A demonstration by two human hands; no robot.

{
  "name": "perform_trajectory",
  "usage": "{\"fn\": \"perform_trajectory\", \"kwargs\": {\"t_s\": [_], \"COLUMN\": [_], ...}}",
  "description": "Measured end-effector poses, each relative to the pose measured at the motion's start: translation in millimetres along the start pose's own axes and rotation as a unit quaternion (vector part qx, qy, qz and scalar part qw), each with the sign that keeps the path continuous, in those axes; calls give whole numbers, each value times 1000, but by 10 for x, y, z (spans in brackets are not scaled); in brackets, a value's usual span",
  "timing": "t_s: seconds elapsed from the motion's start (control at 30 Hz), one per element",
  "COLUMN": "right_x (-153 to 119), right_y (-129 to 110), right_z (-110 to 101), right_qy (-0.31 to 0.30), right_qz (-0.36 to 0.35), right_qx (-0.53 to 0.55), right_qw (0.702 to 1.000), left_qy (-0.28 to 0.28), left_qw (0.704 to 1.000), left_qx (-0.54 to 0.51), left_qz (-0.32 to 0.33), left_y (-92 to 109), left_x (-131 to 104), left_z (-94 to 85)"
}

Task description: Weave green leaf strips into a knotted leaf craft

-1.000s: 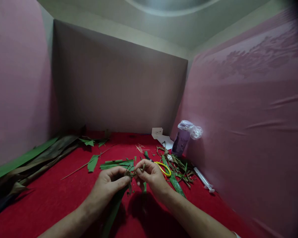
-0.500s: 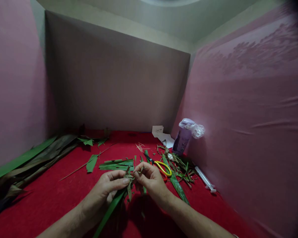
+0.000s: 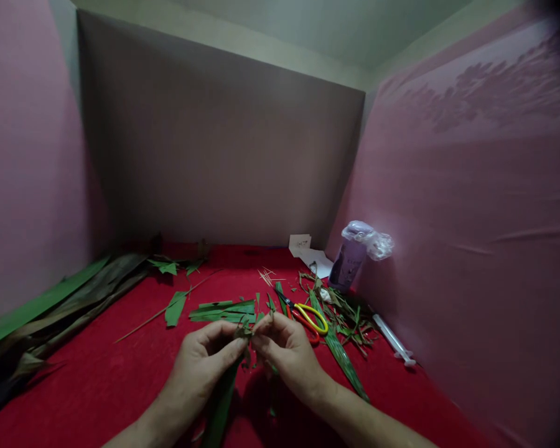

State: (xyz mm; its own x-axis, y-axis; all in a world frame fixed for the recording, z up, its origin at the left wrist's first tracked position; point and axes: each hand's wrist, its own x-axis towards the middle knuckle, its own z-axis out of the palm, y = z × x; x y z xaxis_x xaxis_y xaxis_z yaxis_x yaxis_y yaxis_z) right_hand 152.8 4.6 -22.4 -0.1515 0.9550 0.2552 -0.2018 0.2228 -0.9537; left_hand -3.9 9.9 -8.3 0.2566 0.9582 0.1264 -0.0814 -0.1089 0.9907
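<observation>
My left hand [image 3: 210, 358] pinches a long green leaf strip [image 3: 221, 404] that hangs down below it, with dry, crumpled leaf bits [image 3: 244, 331] bunched at the fingertips. Close against it, my right hand [image 3: 287, 348] is closed, thumb against fingers, at the same bunch of leaf. Exactly what lies between its fingertips is partly hidden. Cut green leaf strips [image 3: 224, 311] lie just beyond the hands. Scissors [image 3: 305, 316] with yellow and red handles rest on the red cloth [image 3: 121, 373] right of my right hand.
A heap of leaf scraps [image 3: 350, 317] lies on the right, beside a syringe [image 3: 394, 339]. Behind stand a purple bottle [image 3: 350, 258] wrapped in plastic and white papers [image 3: 315, 260]. Toothpicks [image 3: 267, 277] lie scattered mid-table. Long leaves [image 3: 70, 298] line the left side, near a thin stick [image 3: 144, 323].
Both hands have drawn closer together at the leaf bunch. The hanging green strip has swung more upright. The view has shifted slightly.
</observation>
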Motion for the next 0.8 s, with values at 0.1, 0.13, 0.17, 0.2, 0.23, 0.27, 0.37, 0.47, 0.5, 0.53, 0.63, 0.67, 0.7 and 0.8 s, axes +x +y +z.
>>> {"fn": "perform_trajectory", "kwargs": {"t_s": [0.1,0.13,0.17,0.2,0.23,0.27,0.37,0.47,0.5,0.53,0.63,0.67,0.7,0.8], "right_x": [-23,-28,-30,-30,-30,-29,-33,-45,-49,-52,-52,-48,-44,-38], "right_y": [8,11,16,22,27,32,35,12,0,-13,-47,-54,-58,-62], "right_z": [29,35,39,41,41,39,25,10,7,5,6,6,6,-5], "right_qy": [22,28,32,31,29,26,16,9,8,9,19,24,26,17], "right_qz": [-21,-20,-16,-10,-3,-1,-12,-42,-52,-59,-48,-40,-35,-50], "right_qx": [-30,-34,-31,-24,-15,-8,-1,-19,-27,-30,-7,3,7,-40], "right_qw": [999,999,999,999,999,1000,1000,999,998,998,999,999,999,998], "left_qy": [22,27,32,37,38,38,27,17,17,18,21,21,19,15], "left_qw": [992,987,983,980,980,981,992,1000,1000,1000,998,998,997,996], "left_qx": [86,107,123,132,133,128,80,17,1,-9,-26,-30,-34,-38], "left_qz": [91,116,135,144,146,141,94,19,-2,-19,-50,-58,-64,-77], "left_y": [-19,-22,-22,-20,-14,-5,36,86,102,115,130,126,119,89], "left_x": [-25,-35,-45,-54,-62,-67,-68,-59,-56,-53,-44,-42,-39,-34], "left_z": [20,25,31,36,40,45,56,62,63,64,63,62,60,54]}}
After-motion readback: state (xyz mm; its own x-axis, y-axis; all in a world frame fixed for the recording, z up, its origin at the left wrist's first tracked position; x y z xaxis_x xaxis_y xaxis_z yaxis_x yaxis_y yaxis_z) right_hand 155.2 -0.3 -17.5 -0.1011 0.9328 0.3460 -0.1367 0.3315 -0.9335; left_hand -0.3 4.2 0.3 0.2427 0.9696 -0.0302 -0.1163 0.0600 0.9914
